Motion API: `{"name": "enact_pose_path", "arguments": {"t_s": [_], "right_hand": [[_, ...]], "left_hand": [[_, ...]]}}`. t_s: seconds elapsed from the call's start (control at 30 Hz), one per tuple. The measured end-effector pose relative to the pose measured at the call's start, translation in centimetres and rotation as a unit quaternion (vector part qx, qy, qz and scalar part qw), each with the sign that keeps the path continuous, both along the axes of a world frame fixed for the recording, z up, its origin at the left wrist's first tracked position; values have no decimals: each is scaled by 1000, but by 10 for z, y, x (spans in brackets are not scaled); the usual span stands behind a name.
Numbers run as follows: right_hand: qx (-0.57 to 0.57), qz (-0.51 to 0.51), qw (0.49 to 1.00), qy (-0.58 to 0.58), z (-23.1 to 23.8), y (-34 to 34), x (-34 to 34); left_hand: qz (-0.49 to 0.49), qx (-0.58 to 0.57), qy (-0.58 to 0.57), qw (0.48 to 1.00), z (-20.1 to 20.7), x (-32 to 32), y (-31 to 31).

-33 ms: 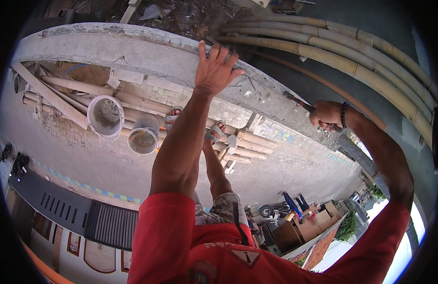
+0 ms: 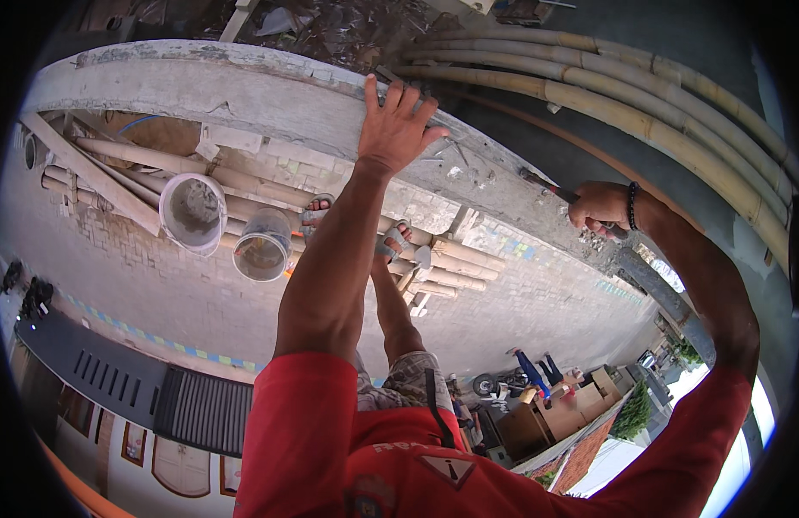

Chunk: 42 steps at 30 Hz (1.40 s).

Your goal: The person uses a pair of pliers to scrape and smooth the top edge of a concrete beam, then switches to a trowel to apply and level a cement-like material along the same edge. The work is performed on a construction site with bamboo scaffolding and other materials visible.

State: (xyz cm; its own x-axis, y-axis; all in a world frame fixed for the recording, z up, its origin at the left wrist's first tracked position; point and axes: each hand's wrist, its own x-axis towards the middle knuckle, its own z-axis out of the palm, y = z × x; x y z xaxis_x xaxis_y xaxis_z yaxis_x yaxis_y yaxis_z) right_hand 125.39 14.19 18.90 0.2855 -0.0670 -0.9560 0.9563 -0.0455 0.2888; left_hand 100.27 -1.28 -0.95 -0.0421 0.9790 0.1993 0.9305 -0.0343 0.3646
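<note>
The left hand [image 2: 395, 129] lies with fingers spread on the concrete ledge [image 2: 218, 91]. The right hand [image 2: 600, 207] has its fingers wrapped around a slim hand tool [image 2: 548, 185], whose dark end projects from them toward the left fingers; tip contact cannot be told. Bamboo poles [image 2: 589, 73] run beyond the right fingers; two buckets [image 2: 266, 224] stand well below the left.

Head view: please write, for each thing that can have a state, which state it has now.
Left hand: open, fingers spread on the ledge
Right hand: closed around the hand tool
Hand tool: held, far end at the ledge; contact unclear
Concrete ledge: rough, with loose bits on it
White bucket: uncovered, grey material inside
Clear bucket: uncovered, some contents inside
</note>
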Motion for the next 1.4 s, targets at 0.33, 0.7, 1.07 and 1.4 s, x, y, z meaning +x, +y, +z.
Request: {"name": "enact_pose_path", "arguments": {"t_s": [0.33, 0.7, 1.07, 1.4], "right_hand": [[68, -94, 976, 186, 3, -31, 109], [95, -102, 971, 193, -7, -43, 131], [127, -69, 960, 239, -7, -55, 136], [139, -39, 959, 242, -11, -67, 143]], "left_hand": [[-14, 8, -32, 999, 5, 7, 8], [-6, 8, -39, 999, 5, 6, 8], [-10, -20, -33, 999, 7, 6, 9], [-11, 4, -45, 999, 5, 4, 10]]}}
